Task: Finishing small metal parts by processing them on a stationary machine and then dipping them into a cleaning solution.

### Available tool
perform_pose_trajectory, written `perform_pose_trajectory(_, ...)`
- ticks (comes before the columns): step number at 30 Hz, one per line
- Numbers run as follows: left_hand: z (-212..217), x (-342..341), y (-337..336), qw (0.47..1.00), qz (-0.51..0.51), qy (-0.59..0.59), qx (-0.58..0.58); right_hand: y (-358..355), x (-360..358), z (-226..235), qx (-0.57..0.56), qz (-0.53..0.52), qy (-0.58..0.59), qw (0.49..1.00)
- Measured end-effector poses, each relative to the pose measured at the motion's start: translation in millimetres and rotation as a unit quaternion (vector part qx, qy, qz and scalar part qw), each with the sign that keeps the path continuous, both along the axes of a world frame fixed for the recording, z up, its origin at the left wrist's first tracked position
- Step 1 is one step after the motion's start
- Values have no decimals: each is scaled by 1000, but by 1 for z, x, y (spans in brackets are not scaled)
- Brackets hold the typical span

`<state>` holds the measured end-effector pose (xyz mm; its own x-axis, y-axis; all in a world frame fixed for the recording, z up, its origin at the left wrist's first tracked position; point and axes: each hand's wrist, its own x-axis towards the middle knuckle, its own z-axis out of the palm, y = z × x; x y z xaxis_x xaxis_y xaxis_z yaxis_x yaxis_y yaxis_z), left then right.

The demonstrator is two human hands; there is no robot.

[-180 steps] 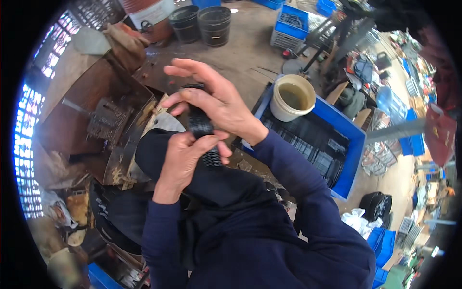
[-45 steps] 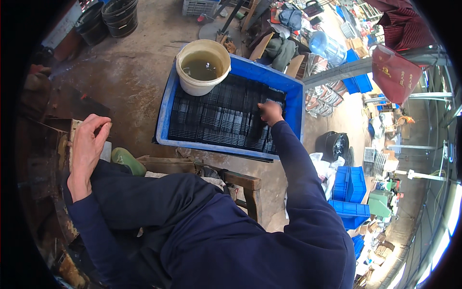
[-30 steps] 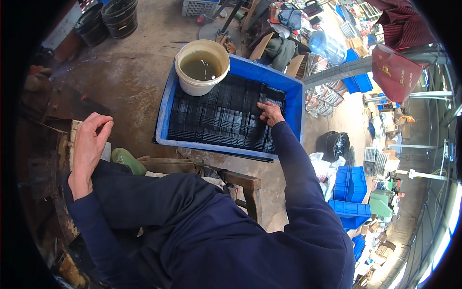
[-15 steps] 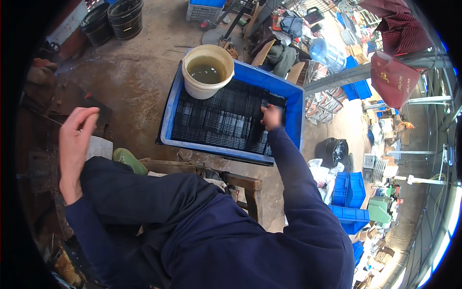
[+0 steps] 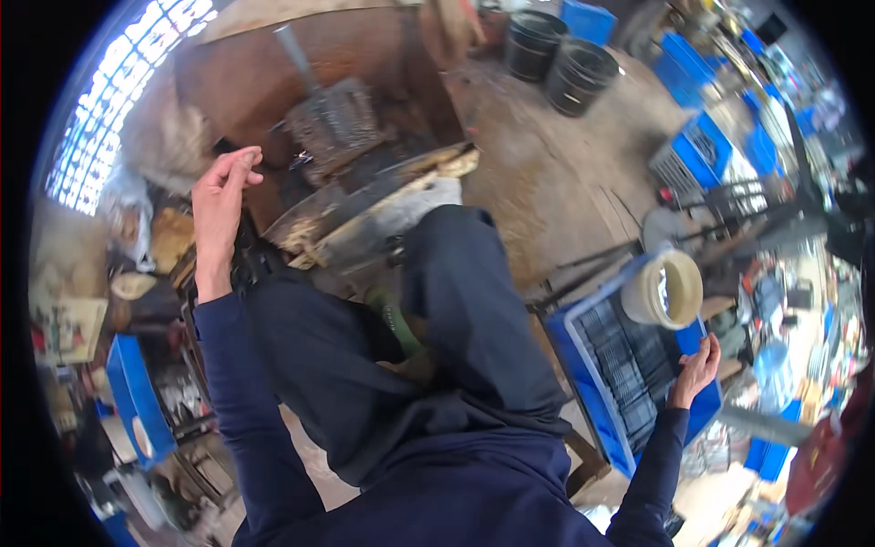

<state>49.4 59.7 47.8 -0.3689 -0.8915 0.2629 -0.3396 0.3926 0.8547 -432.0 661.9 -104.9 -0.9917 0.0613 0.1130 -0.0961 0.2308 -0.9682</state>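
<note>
My left hand (image 5: 223, 196) is raised in front of a rusty metal housing (image 5: 246, 87) with a dark, grimy block (image 5: 333, 128) inside. Thumb and fingertips are pinched together; anything between them is too small to make out. On the other side, my right hand (image 5: 697, 372) is over the right edge of a blue plastic crate (image 5: 612, 436), its fingers stretched out and the thumb apart. Rows of thin, dark flat pieces (image 5: 620, 360) fill the crate. A cream bucket (image 5: 649, 292) with liquid in it stands at the crate's far end.
Two black buckets (image 5: 579, 77) stand on the floor at the back. My legs (image 5: 474, 301) lie between the housing and the crate. A blue bin (image 5: 137, 401) is at the left. Blue and grey crates (image 5: 697, 150) are at the far right.
The view has swung left, so the crate now appears at the right and the housing is visible. My right hand has moved off the dark pieces to the crate's edge. The left hand stays raised.
</note>
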Motion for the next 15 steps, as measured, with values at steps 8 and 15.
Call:
perform_pose_trajectory(8,-64,170,12,981,179,39,57,-323,91,112,11,356,110,928)
perform_pose_trajectory(15,-139,264,62,944,293,-5,153,-551,192,134,11,630,135,765)
